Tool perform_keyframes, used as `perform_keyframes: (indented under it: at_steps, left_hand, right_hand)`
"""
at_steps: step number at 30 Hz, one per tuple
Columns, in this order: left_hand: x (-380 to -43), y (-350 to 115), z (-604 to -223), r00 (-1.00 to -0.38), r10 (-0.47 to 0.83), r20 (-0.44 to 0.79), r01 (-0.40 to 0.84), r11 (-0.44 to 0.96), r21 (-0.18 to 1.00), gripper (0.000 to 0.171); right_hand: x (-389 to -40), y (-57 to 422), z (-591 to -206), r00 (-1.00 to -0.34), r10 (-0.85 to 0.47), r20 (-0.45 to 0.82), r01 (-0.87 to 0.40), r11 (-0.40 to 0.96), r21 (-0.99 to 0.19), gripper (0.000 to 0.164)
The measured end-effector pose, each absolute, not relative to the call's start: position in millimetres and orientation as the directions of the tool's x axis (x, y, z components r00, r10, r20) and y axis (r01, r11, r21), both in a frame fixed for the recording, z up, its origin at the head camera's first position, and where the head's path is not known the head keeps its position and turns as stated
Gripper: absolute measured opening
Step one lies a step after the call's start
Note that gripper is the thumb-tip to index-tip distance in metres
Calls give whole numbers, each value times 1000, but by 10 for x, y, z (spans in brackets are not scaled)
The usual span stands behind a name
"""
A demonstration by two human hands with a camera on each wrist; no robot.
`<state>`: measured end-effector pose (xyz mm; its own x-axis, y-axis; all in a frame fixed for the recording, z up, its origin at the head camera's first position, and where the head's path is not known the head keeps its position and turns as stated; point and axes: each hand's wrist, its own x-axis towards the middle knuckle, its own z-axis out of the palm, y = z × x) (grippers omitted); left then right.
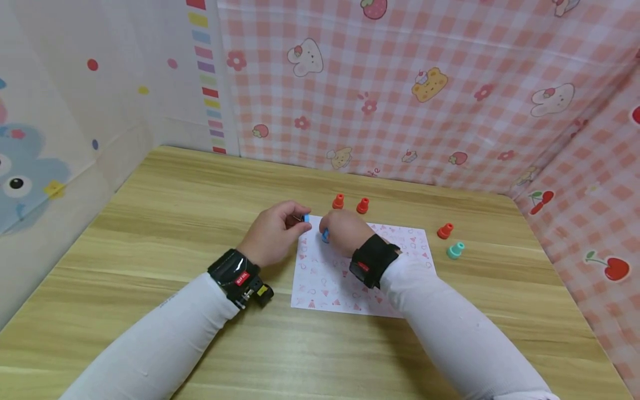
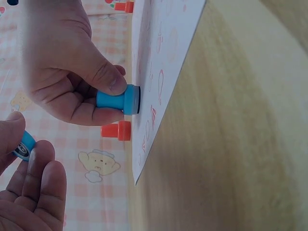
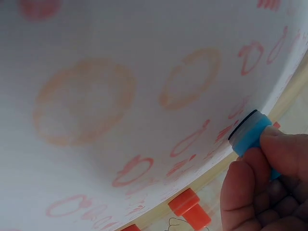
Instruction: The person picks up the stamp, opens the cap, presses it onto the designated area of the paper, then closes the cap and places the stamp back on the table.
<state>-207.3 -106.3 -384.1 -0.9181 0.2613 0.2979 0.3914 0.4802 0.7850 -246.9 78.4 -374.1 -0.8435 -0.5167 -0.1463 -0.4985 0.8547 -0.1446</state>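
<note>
sleeves (image 1: 445, 316): white, nearest the cam; r one overlaps paper's near-right part in head view, can't tell if touching. a drag there could smudge prints (image 3: 133, 172) or shift the sheet.
paper (image 1: 315, 289): lies on the table (image 1: 200, 194), reddish marks all over; neither hand visibly pins it, so a sideways push might slide or twist it.
r hand (image 1: 346, 230): thumb + fingers pinch the blue stamp (image 2: 118, 100) by its handle, over the sheet's far-left part.
blue stamp: dark-rimmed face toward paper, v. close; contact unclear. tilt = prob half a print, rocking = blurred edge.
l hand (image 1: 272, 236): thumb + fingertips pinch a blue cap (image 2: 25, 144), just beside far-left corner; small pc, so a slip could send it rolling.
red stamps (image 1: 338, 201): two standing past the far edge, a third to the right; the pair is near r hand, so a careless swing might topple one.
teal stamp (image 1: 455, 250): right of paper, well apart from both hands; low risk.
wrist straps (image 1: 235, 278): black, bulky; l one's gadget is near paper's left edge, might snag it.
</note>
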Motion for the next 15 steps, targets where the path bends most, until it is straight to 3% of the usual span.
perform_keyframes:
  at_steps: [15]
  left_hand:
    - [-2082, -1059, -3855, -918, 258, 302, 392, 472, 789, 18]
  right_hand:
    - [-2459, 769, -3732, -846, -509, -158, -495, 860, -121, 19]
